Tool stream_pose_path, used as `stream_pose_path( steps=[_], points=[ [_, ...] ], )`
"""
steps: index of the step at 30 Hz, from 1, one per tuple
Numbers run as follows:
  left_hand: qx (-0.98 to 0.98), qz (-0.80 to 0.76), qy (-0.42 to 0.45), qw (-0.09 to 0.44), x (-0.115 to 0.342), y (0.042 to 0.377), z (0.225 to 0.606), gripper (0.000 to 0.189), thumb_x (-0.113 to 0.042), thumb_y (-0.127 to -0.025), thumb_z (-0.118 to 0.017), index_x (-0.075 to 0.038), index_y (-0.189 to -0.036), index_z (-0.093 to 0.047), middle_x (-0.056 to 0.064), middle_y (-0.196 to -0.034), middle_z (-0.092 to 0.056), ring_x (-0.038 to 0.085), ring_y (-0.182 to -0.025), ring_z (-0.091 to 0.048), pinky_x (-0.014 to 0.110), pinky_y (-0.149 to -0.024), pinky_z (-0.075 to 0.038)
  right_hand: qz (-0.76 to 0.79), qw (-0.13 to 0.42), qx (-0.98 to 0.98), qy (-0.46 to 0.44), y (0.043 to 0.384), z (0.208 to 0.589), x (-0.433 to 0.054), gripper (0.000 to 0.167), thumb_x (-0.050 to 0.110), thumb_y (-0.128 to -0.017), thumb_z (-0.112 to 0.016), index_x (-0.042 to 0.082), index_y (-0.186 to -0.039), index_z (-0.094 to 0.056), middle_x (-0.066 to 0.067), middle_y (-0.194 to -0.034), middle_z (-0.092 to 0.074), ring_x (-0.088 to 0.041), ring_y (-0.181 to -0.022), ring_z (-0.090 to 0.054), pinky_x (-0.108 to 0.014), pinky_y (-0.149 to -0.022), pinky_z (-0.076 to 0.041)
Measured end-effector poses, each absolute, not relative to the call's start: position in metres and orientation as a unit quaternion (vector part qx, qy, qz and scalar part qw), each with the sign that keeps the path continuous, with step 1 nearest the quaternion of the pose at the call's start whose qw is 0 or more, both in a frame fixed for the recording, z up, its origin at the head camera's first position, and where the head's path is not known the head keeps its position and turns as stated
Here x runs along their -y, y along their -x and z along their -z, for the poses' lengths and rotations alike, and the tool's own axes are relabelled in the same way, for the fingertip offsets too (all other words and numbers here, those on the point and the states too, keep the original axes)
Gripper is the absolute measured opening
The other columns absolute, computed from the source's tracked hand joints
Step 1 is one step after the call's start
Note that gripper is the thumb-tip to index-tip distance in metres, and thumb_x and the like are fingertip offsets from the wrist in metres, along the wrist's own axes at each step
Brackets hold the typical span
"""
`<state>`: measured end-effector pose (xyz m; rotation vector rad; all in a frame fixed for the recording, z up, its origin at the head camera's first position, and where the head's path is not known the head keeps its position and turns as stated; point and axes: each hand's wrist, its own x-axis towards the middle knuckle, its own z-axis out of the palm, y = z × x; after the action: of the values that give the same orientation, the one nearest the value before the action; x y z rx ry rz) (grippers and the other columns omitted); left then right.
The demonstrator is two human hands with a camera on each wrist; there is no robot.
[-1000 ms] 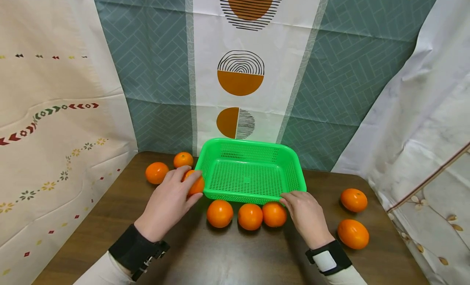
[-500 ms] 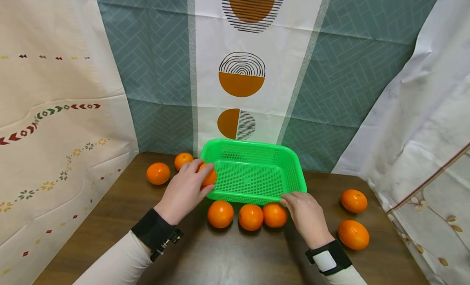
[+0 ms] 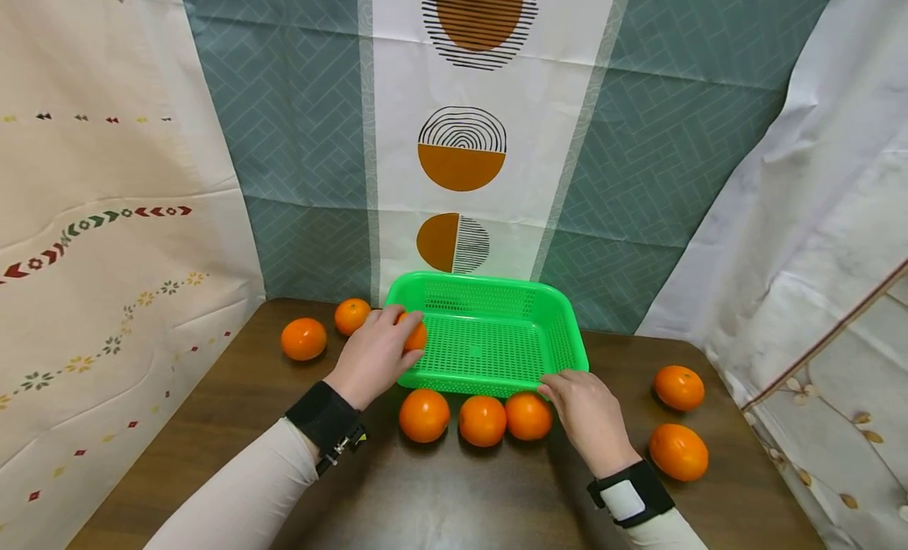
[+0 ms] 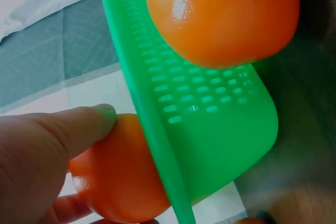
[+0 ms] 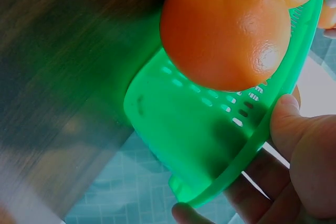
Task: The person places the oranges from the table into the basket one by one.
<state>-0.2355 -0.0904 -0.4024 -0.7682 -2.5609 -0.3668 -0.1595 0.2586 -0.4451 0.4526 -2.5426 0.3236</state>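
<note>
A green plastic basket (image 3: 489, 388) with a perforated floor stands at the back middle of the table. Over its left end my left hand (image 3: 376, 357) grips an orange (image 3: 414, 335); in the left wrist view the thumb and fingers are around that orange (image 4: 121, 174), partly behind the rim. My right hand (image 3: 585, 414) pinches the basket's front right corner, thumb on the near side of the rim (image 5: 262, 129) and fingers beyond it. Just in front of the basket sit three oranges: a left one (image 3: 424, 416), a middle one (image 3: 483, 421) and a right one (image 3: 528, 416).
Two more oranges lie at the table's back left, one (image 3: 303, 339) nearer the edge and one (image 3: 351, 317) behind my left hand. On the right are another two, an upper orange (image 3: 679, 388) and a lower orange (image 3: 679, 452). Cloth hangings (image 3: 305, 243) surround the brown table (image 3: 454, 503).
My left hand has carried its orange rightward and away from me, from outside the basket's left rim to over its inside. The right hand keeps its hold on the basket corner.
</note>
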Motion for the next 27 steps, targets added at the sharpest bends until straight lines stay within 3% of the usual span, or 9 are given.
stream_pose_path(
  steps=[20, 27],
  points=[
    [0.941, 0.115, 0.283, 0.147, 0.070, 0.258, 0.416, 0.055, -0.028, -0.097, -0.089, -0.007, -0.143, -0.068, 0.023, -0.129, -0.067, 0.043, -0.103, -0.065, 0.049, -0.085, -0.059, -0.125, 0.261, 0.944, -0.159, 0.159, 0.447, -0.258, 0.013, 0.018, -0.099, -0.084, 0.009, -0.109, -0.084, -0.002, -0.100, -0.078, -0.031, -0.095, -0.073, -0.051, -0.087, -0.062],
    [0.944, 0.097, 0.289, 0.129, 0.065, 0.265, 0.421, 0.055, -0.027, -0.095, -0.090, -0.006, -0.141, -0.069, 0.023, -0.125, -0.068, 0.042, -0.100, -0.064, 0.051, -0.093, -0.055, -0.119, 0.267, 0.944, -0.155, 0.159, 0.450, -0.258, 0.013, 0.019, -0.098, -0.085, 0.011, -0.109, -0.084, -0.002, -0.099, -0.077, -0.030, -0.095, -0.073, -0.052, -0.085, -0.063]
  ],
)
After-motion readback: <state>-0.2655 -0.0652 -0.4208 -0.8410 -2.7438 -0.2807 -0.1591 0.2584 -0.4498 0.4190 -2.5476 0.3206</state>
